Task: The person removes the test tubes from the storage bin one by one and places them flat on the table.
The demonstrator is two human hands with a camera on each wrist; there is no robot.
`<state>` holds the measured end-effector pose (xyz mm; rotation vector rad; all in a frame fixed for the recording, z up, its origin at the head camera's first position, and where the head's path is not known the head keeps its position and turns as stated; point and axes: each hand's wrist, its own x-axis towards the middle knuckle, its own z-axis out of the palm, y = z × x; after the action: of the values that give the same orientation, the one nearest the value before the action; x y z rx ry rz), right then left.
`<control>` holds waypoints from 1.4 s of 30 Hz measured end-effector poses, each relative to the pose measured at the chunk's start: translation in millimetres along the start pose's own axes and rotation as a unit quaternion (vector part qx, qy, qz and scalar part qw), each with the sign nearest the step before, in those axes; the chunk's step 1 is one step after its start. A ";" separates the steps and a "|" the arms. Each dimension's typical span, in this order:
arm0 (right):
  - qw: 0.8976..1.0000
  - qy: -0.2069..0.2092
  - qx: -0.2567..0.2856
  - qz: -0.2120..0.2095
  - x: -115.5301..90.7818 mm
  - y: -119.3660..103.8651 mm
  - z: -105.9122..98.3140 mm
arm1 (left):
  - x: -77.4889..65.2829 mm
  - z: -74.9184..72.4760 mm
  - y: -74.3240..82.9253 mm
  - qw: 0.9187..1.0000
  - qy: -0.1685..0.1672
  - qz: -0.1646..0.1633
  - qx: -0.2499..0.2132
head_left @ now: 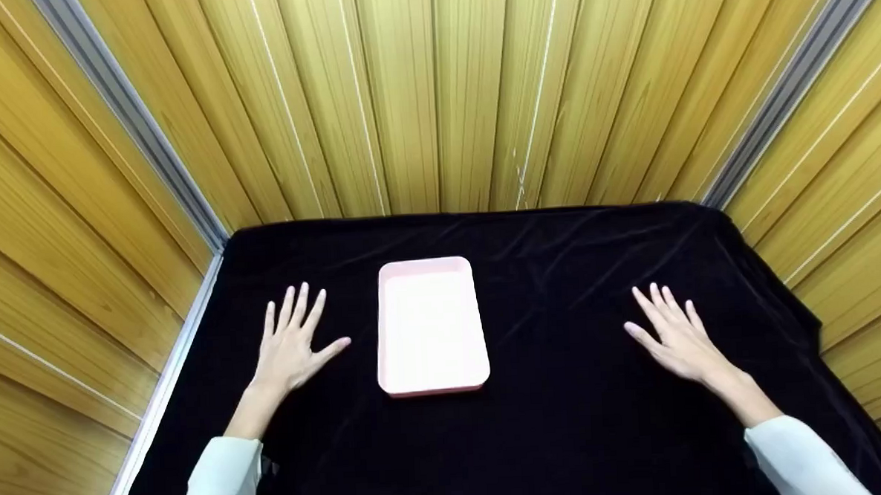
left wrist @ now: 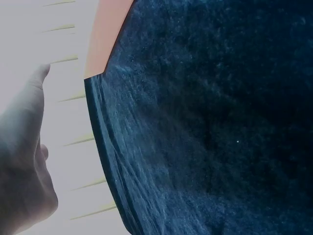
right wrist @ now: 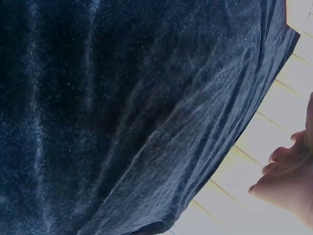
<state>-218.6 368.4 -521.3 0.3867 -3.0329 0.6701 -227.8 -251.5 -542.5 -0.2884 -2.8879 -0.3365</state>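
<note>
A shallow pink tray [head_left: 482,342] with rounded corners lies on the black cloth, a little left of the middle in the head view. To its left is my left hand [head_left: 289,354], palm down with fingers spread and the thumb pointing at the tray. My right hand [head_left: 679,341] is farther off on the right side, its fingers straight and slightly fanned. Neither hand holds anything. In the left wrist view, part of the left hand [left wrist: 24,152] shows at the left edge, with the tray's side [left wrist: 107,36] above. The right wrist view catches the right hand [right wrist: 288,181] at its right edge.
Black velvety cloth [head_left: 567,420] with creases covers the table. Yellow wood-plank panels [head_left: 471,90] rise behind and on both sides. Grey metal posts [head_left: 145,119] stand in the two back corners, and a pale rail [head_left: 168,386] runs along the left edge.
</note>
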 end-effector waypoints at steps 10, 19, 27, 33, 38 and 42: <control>1.000 0.007 0.008 -0.009 5.9 -10.3 4.5 | -1.2 2.0 4.7 1.000 0.015 0.011 0.000; 0.999 0.006 0.019 -0.034 15.7 -22.2 12.9 | 1.5 8.6 17.5 1.000 0.013 0.020 -0.009; 0.998 0.004 0.028 -0.051 22.5 -39.7 24.4 | 8.7 13.2 30.4 0.999 0.010 0.037 -0.011; 0.997 0.002 0.039 -0.064 29.7 -62.1 31.8 | 12.2 20.6 43.7 0.998 0.000 0.036 -0.061; 0.995 -0.010 0.048 -0.086 39.9 -81.0 38.9 | 14.8 27.9 57.8 0.994 -0.007 0.027 -0.104; 0.993 -0.016 0.048 -0.108 46.9 -98.8 45.0 | 16.0 35.6 66.9 0.992 0.004 0.029 -0.122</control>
<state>-238.3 251.8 -518.4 0.7217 -2.9353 0.8030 -235.4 -176.2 -558.8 -0.4099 -2.8240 -0.6803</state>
